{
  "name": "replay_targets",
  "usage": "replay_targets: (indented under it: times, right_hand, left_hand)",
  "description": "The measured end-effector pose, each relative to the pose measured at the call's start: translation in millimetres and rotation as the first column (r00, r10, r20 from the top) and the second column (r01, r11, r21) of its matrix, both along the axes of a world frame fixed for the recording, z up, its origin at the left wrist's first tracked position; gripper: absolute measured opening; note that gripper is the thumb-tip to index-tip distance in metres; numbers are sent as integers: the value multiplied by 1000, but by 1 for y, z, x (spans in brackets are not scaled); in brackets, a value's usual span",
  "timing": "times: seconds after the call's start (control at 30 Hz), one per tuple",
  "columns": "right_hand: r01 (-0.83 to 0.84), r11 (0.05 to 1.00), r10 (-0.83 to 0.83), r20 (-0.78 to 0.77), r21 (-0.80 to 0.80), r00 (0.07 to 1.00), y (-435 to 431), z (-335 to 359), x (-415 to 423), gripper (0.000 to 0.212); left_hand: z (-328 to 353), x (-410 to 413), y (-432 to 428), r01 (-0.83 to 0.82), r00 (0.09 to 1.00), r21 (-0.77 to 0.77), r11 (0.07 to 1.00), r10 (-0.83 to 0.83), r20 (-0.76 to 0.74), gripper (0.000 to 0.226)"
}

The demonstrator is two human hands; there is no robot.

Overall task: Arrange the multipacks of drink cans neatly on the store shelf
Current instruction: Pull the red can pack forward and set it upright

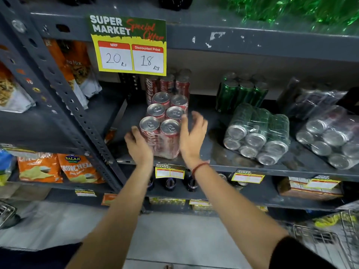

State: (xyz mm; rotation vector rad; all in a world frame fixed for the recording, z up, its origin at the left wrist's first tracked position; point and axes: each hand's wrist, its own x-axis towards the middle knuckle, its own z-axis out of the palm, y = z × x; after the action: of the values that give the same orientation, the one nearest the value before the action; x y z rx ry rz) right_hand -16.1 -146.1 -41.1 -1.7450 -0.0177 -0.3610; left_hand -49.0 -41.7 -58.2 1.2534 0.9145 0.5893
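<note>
Red can multipack stands upright at frame centre near the front lip of the shelf, left hand flat against its left side, right hand open just off its right, apparently squaring it; green multipack at right lies toppled.

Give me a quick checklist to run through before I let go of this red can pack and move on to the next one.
1. Red can pack upright on the shelf: ok.
2. Pack clear of the shelf's front edge: cannot tell, its base looks close to the lip.
3. Left hand touching the pack's left side: ok.
4. Right hand on the pack: not ok, fingers spread and seemingly apart from it.
5. Lined up with the red cans behind: ok, roughly in a row.
6. Green can pack standing neatly: not ok, it lies on its side.
</note>
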Motion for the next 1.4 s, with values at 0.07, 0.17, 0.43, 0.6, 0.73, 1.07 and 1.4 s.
replay_targets:
  times: [0.07,0.17,0.43,0.6,0.73,1.07,1.4]
  right_hand:
    - [-69,993,63,-60,-101,996,-5,15,34,49]
    - [-302,918,254,-202,-258,946,-5,32,76,58]
    - [-386,904,334,-257,-185,907,-12,17,83,48]
    - [-288,917,266,-115,-276,957,-18,7,45,45]
    - [-137,895,156,10,-424,988,-3,-7,4,50]
    - [-81,875,124,59,-477,991,4,-17,-23,59]
    - [203,904,-96,285,-376,954,-108,17,10,35]
  left_hand:
    - [-2,-16,-36,14,997,7,1000,-14,81,68]
    - [-3,-17,-68,86,989,-50,995,-79,124,91]
    - [19,19,-53,90,991,-68,994,-97,-96,91]
    - [6,25,8,202,979,-196,960,-199,38,92]
    - [20,30,43,380,925,-246,892,-367,100,43]
    - [27,36,56,449,893,-213,868,-432,124,37]
    - [39,35,-57,9,996,755,655,57,-61,67]
